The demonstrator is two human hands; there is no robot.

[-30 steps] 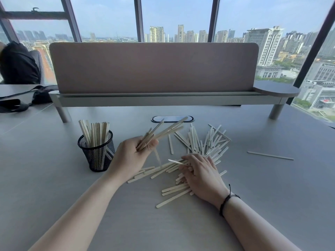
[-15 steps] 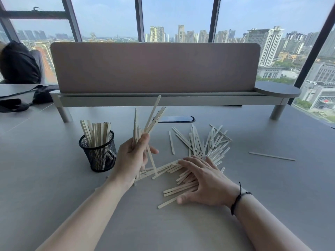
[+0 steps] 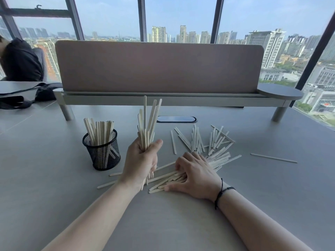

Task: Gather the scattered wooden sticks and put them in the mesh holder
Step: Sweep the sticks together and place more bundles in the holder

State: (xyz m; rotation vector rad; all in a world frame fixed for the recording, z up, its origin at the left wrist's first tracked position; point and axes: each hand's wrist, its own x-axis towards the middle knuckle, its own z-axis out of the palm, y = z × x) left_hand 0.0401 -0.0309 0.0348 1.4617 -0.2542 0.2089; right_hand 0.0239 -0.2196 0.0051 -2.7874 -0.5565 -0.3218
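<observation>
My left hand grips a bundle of wooden sticks, held upright just right of the black mesh holder. The holder stands on the grey table with several sticks upright in it. My right hand lies palm down on a heap of loose sticks, fingers curled over them and pressing them against the table. More scattered sticks fan out behind that hand. One stray stick lies apart at the right.
A padded desk divider on a raised shelf closes the far side of the table. A cable port sits below it. A person in black and a black bag are at the far left.
My left hand has turned its bundle from slanting to nearly upright and gathered it tighter. My right hand has slid left and flattened over the near sticks, raking them together.
</observation>
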